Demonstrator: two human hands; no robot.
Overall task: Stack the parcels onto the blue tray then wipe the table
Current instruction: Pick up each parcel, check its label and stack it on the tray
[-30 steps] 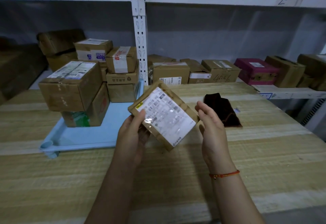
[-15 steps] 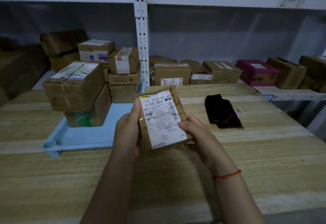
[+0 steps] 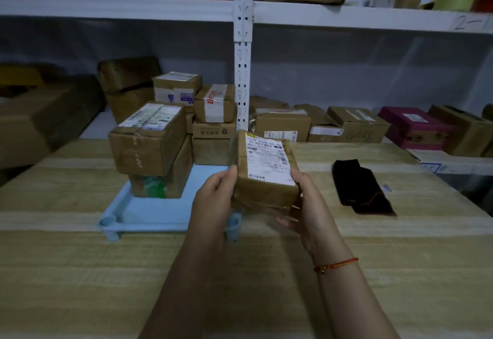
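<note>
**Desk:** Where's the parcel sitting against the hands?

**Operator:** I see the small brown parcel (image 3: pixel 264 170) up in the air between both hands, label side up. The left hand (image 3: pixel 213 200) is clamped on its left edge, thumb on top near the corner. The right hand (image 3: pixel 304 205) grips the right edge and cups under the near bottom corner. The parcel hangs above the near right corner of the blue tray (image 3: pixel 149 210), clear of the wooden table (image 3: pixel 240 272).

**Desk:** Counts?

**Operator:** One parcel in hand. On the tray I count two stacks. The left stack (image 3: pixel 152 149) is two boxes, the upper one larger and overhanging the lower. The rear stack (image 3: pixel 213 125) by the shelf post (image 3: pixel 242 72) shows three boxes for certain; a fourth with a white label (image 3: pixel 177 86) sits behind, and I can't tell if it's on the tray or the shelf. One dark folded cloth (image 3: pixel 360 186) lies on the table, well to the right of the right hand. One red string bracelet (image 3: pixel 336 265) is on the right wrist. The shelf boxes (image 3: pixel 346 125) behind are too crowded for me to count.
</note>
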